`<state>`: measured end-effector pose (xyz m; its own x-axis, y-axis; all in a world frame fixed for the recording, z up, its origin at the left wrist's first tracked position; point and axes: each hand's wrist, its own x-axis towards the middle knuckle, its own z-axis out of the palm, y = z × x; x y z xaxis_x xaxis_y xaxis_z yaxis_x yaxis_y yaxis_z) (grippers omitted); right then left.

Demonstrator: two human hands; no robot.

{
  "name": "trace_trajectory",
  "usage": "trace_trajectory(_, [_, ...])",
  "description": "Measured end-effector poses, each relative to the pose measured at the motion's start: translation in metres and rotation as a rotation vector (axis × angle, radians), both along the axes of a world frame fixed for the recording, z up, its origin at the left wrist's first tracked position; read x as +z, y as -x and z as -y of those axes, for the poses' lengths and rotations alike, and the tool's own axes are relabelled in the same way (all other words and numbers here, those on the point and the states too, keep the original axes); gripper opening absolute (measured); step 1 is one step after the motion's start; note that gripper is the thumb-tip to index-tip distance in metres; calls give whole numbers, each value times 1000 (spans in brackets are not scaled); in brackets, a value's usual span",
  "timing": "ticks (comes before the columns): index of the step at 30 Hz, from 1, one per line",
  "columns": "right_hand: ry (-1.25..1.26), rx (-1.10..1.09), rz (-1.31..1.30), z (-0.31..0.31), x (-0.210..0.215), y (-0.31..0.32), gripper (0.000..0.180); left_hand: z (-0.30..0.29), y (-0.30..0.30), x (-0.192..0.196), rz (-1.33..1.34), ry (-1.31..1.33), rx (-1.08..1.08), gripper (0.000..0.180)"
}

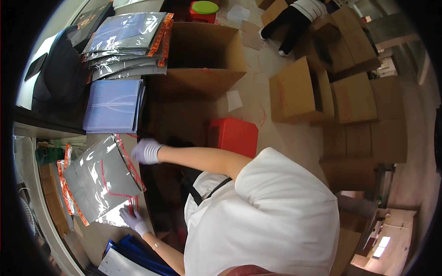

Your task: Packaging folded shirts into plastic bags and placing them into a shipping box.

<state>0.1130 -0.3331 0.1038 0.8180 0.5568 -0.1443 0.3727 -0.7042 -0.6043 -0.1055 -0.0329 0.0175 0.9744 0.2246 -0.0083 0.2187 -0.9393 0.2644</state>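
Observation:
A clear glossy plastic package [103,177] with a grey, red-edged flat item inside lies on the table at the left, on top of another with orange printed strips. My left hand [134,221], in a pale lavender glove, rests on the package's lower corner, its fingers stretched out beside the red edging. At the package's upper right edge is my right hand [147,152], gloved alike and smeared by motion; whether it grips anything cannot be made out. Just above the package sits a stack of blue-violet folded flat pieces [113,106].
A pile of packaged grey items [126,43] stands beside a large open cardboard box [202,80]. A red stool [232,135] is near my right arm. Blue folded material [133,253] lies at lower left. Cardboard boxes [354,99] fill the right; another person [294,25] bends there.

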Motion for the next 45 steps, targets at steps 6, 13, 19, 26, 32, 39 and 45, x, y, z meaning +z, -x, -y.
trace_trajectory(6, [308, -774, -325, 116, 34, -163, 63, 40, -2, 31, 157, 173, 316, 22])
trace_trajectory(13, [201, -657, -653, 91, -21, -171, 66, 108, -132, 15, 48, 204, 143, 22])
trace_trajectory(19, [-286, -799, -814, 145, -72, -178, 55, 74, -135, -11, 95, 479, 31, 14])
trace_trajectory(26, [-442, -1080, -640, 101, -72, -190, 37, 83, -144, -5, 104, 406, -105, 24])
trace_trajectory(32, [-566, -780, -345, 140, -52, -115, 17, 67, -115, -5, 231, 504, 32, 8])
trace_trajectory(39, [-602, -742, 46, 148, 54, 49, 24, 51, -127, 0, 153, 784, 355, 27])
trace_trajectory(45, [-329, -584, -234, 84, 23, 142, 20, 49, -110, 8, 307, 972, 436, 25])
